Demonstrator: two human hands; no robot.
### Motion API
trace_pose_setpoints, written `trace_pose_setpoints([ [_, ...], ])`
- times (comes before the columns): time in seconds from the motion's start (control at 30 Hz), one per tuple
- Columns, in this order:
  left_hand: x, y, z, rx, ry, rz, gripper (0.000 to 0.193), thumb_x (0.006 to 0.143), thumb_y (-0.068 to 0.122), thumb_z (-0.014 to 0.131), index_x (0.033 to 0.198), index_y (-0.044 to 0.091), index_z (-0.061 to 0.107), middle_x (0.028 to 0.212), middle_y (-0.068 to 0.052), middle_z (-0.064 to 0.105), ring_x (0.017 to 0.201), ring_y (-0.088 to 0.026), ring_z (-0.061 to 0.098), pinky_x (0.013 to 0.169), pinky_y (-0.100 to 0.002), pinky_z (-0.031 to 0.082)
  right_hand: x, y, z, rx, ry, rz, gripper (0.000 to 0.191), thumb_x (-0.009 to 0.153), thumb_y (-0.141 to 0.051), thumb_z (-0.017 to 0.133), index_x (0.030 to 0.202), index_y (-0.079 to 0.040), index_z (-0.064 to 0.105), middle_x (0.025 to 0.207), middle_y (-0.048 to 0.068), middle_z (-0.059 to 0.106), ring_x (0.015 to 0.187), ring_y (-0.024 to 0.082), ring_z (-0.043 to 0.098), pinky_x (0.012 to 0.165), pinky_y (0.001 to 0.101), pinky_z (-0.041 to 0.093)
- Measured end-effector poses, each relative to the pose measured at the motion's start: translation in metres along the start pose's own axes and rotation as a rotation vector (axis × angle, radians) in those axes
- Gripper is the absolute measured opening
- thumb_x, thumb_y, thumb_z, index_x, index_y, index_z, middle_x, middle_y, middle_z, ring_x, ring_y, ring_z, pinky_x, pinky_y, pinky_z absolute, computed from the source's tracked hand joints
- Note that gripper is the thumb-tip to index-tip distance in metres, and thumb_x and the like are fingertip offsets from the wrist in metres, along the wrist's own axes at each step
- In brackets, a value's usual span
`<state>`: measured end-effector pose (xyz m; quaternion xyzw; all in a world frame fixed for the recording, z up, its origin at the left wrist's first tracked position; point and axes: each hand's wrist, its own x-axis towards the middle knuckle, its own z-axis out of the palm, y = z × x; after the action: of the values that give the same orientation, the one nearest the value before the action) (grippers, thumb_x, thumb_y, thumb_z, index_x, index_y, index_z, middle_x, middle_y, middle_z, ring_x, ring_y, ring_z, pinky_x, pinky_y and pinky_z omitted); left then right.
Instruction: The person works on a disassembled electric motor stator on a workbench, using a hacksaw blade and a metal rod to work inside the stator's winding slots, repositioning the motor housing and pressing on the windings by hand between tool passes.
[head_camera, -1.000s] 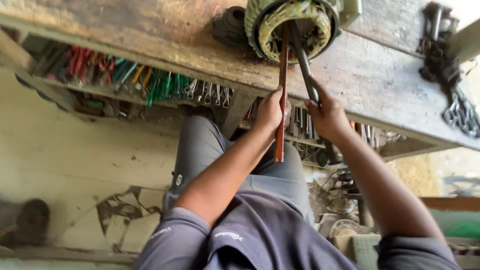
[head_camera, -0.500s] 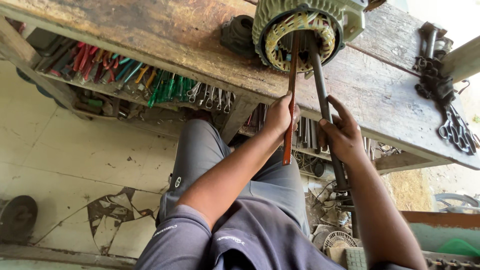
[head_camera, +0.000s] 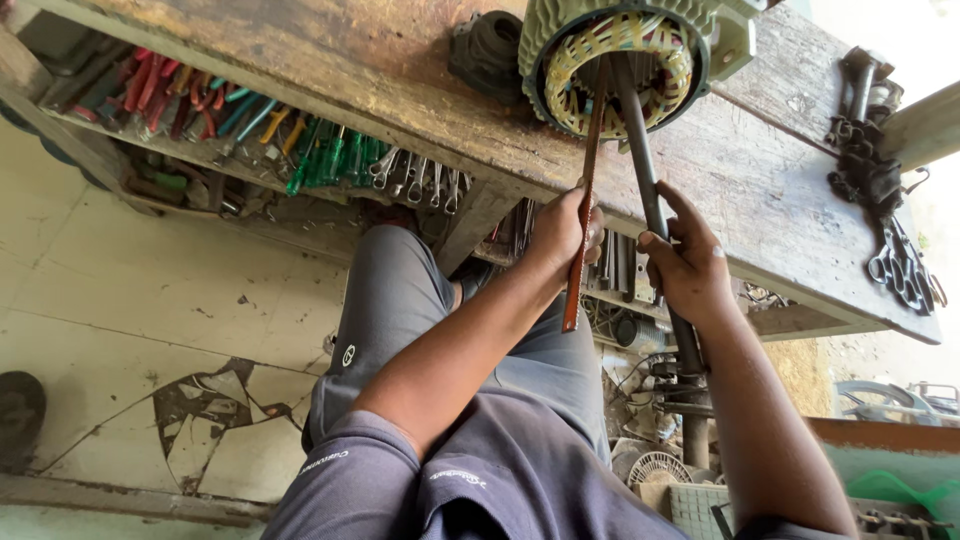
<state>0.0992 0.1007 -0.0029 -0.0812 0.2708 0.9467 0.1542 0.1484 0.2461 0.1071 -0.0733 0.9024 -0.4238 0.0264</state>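
Note:
A green motor stator with yellow and dark windings lies on a worn wooden workbench. My left hand grips a thin reddish-brown strip that reaches up into the stator's bore. To the right, my right hand is closed around a dark steel rod, which also runs up into the bore. Both tools stand side by side inside the winding ring. My hands are just below the bench's front edge.
Coloured screwdrivers and pliers and spanners hang on a rack under the bench. Black metal parts and scissors lie at the right end. A dark round part sits left of the stator. Cracked floor lies below.
The view has shifted, so the stator sits further right and closer. My right hand has slid lower on the rod. Both tools stay inside the bore.

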Motion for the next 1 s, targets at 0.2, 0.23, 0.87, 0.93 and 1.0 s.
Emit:
trace_pose_setpoints([
  [0.2, -0.003, 0.000, -0.002, -0.085, -0.056, -0.011, 0.035, 0.106, 0.033, 0.036, 0.081, 0.013, 0.048, 0.053, 0.004, 0.040, 0.040, -0.010, 0.035, 0.036, -0.029, 0.029, 0.000, -0.004, 0.007, -0.090, 0.003, -0.005, 0.067, 0.098, -0.005, 0.063, 0.160, -0.012, 0.039, 0.085, 0.004, 0.059, 0.057, 0.009, 0.052, 0.047, 0.0262, 0.043],
  [0.23, -0.004, -0.001, -0.002, -0.101, -0.036, -0.025, 0.033, 0.106, 0.033, 0.037, 0.082, 0.013, 0.048, 0.053, 0.004, 0.040, 0.042, -0.010, 0.036, 0.036, -0.028, 0.028, 0.000, -0.004, 0.007, -0.097, 0.006, -0.015, 0.066, 0.098, -0.005, 0.064, 0.159, -0.012, 0.040, 0.086, 0.005, 0.059, 0.057, 0.009, 0.052, 0.048, 0.0262, 0.043],
  [0.87, -0.001, -0.020, -0.016, -0.158, -0.077, 0.053, 0.039, 0.105, 0.037, 0.039, 0.077, 0.012, 0.051, 0.052, -0.001, 0.043, 0.037, -0.015, 0.038, 0.036, -0.033, 0.031, -0.001, -0.021, 0.011, -0.451, 0.020, -0.182, 0.057, 0.102, -0.014, 0.060, 0.156, -0.012, 0.045, 0.082, 0.012, 0.069, 0.064, 0.016, 0.062, 0.052, 0.0366, 0.051],
  [0.93, -0.004, -0.022, -0.016, -0.116, -0.038, 0.033, 0.040, 0.106, 0.034, 0.039, 0.077, 0.010, 0.050, 0.055, -0.002, 0.045, 0.041, -0.016, 0.042, 0.040, -0.035, 0.037, 0.001, -0.016, 0.014, -0.504, 0.013, -0.202, 0.057, 0.102, -0.011, 0.060, 0.157, -0.011, 0.045, 0.084, 0.013, 0.069, 0.062, 0.015, 0.061, 0.054, 0.0347, 0.051],
  [1.0, -0.006, -0.023, -0.014, -0.071, -0.049, 0.062, 0.038, 0.105, 0.033, 0.040, 0.076, 0.011, 0.051, 0.054, -0.003, 0.046, 0.040, -0.016, 0.042, 0.039, -0.035, 0.036, 0.003, -0.011, 0.013, -0.502, 0.067, -0.196, 0.057, 0.102, -0.011, 0.060, 0.157, -0.011, 0.045, 0.085, 0.012, 0.069, 0.063, 0.014, 0.061, 0.055, 0.0327, 0.051],
])
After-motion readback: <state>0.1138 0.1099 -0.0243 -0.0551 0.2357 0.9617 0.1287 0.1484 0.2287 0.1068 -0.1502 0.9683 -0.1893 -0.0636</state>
